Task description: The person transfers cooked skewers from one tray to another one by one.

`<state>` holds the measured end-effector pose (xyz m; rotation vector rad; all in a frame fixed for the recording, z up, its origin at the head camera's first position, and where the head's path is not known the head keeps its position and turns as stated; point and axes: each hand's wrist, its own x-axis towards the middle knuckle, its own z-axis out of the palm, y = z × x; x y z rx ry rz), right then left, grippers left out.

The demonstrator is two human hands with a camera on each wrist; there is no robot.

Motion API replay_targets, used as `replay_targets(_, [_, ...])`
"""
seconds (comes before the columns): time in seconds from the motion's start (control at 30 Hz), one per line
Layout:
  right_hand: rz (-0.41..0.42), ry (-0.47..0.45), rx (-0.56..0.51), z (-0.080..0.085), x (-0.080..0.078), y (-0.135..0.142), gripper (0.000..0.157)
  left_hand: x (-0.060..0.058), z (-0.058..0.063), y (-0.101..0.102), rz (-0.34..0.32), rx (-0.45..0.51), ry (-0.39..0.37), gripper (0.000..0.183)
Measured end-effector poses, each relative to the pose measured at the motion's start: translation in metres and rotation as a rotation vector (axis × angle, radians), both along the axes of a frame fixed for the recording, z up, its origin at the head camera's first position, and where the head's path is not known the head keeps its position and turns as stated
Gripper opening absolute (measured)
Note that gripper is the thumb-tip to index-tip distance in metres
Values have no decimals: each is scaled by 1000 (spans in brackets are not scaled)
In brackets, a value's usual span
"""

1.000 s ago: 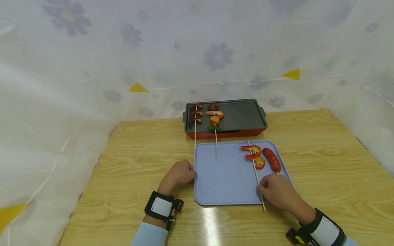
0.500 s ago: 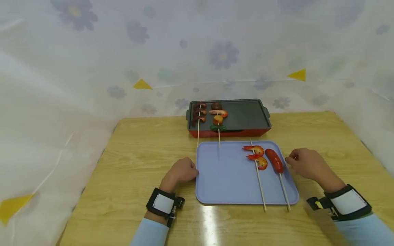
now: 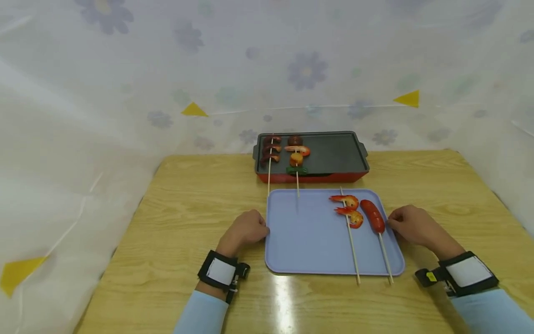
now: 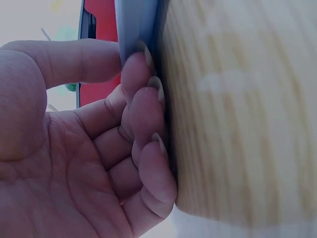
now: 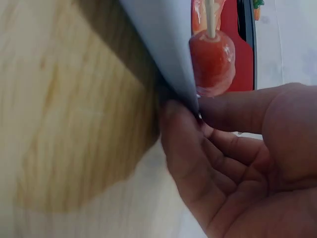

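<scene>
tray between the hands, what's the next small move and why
Probably raise the tray slightly, level: the left hand and right hand pinch opposite edges, and the shrimp skewer and sausage skewer overhang its near rim, so tilting might slide them.

In the head view, you have a pale lilac-blue tray [image 3: 308,243] right of centre, with a red sausage [image 3: 372,216] and orange-red shrimp [image 3: 353,216] on its right side. Above it, your grill [image 3: 333,150] is dark grey on top and red along the front. Your bench [image 3: 200,185] shows yellow-brown wood grain. Across the top, your whitish backdrop [image 3: 250,28] carries faint purple and green flowers [image 3: 308,71]; your sleeves [image 3: 202,315] are light blue.
</scene>
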<state>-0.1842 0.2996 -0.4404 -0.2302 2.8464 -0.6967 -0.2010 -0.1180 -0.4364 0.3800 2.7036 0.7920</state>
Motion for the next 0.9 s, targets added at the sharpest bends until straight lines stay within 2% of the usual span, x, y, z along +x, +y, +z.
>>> replay_targets(0.13, [-6, -3, -26, -2, -3, -1, 19, 1, 3, -1, -9, -15, 11, 37])
replay_targets(0.43, [-22, -13, -39, 1, -4, -9, 19, 0, 3, -3, -3, -55, -26, 39])
replay_targets(0.9, [-47, -43, -55, 0, -9, -28, 19, -3, 7, -20, 35, -103, -62, 36])
